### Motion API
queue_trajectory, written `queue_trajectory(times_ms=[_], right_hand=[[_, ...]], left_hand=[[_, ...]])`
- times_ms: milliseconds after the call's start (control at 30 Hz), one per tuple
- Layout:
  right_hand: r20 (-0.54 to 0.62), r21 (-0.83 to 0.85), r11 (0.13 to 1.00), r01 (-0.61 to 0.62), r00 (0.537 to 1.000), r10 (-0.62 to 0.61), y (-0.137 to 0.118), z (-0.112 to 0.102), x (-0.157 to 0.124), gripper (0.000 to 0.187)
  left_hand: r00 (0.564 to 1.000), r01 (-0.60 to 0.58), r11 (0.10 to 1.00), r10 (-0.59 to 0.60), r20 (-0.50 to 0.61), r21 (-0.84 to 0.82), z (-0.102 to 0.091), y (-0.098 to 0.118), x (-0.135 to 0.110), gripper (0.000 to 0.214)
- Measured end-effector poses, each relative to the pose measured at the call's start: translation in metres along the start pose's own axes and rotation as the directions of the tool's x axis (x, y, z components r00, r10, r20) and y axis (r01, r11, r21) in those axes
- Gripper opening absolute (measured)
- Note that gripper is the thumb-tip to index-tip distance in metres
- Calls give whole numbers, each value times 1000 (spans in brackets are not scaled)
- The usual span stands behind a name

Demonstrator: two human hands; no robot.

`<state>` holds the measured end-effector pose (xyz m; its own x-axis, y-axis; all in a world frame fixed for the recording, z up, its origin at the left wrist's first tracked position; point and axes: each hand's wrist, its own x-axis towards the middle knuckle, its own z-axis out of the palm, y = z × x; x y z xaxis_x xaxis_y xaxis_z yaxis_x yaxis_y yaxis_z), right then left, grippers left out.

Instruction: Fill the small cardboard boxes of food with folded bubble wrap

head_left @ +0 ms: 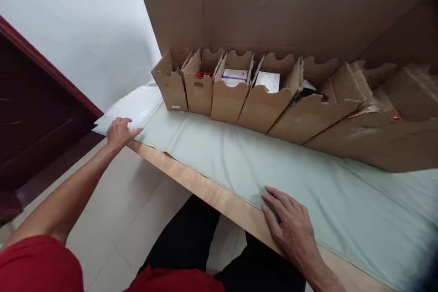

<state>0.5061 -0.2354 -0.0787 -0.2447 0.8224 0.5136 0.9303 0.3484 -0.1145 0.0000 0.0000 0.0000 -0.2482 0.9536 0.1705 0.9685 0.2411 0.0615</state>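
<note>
From my remote seat I see the left hand (119, 132) at the far left end of the table, on the near edge of the bubble wrap (138, 100), its thumb stretched out away from curled fingers; whether those fingers pinch the sheet I can't tell from this angle. The bubble wrap lies over the left end of the pale green cloth (212, 146), one corner poking out beyond the hand toward the dark red door (37, 123). The right hand (290, 223) rests palm down across the front edge, fingers slightly apart and tips on the cloth, well apart from the left. Along that edge I get a bare band of wood (201, 182) where the cloth stops short. Behind, a row of open cardboard boxes (226, 102) stands side by side before a tall cardboard panel (273, 4), so my room for sideways moves is the long strip of cloth between their fronts and the wood; below, the legs (185, 237) sit close to the edge, with pale floor tiles (112, 219) to their left
</note>
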Motion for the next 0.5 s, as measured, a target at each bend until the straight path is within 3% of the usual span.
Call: queue_trajectory(times_ms=[67, 167, 367, 500], right_hand=[[3, 0, 1000, -15, 1000, 15, 1, 0, -1, 28], [7, -1, 1000, -29, 1000, 29, 1, 1, -2, 27], [-2, 6, 999, -50, 999, 50, 2, 3, -2, 25], [-61, 73, 993, -92, 993, 96, -1, 5, -2, 22]], left_hand=[[999, 28, 1000, -28, 40, -8, 5, 7, 9, 40], [996, 72, 996, -69, 63, -44, -1, 10, 21, 26], [994, 107, 977, -100, 49, -183, -58, 1, 28, 18], [994, 43, 920, 0, 109, -389, -90, 29, -2, 14]])
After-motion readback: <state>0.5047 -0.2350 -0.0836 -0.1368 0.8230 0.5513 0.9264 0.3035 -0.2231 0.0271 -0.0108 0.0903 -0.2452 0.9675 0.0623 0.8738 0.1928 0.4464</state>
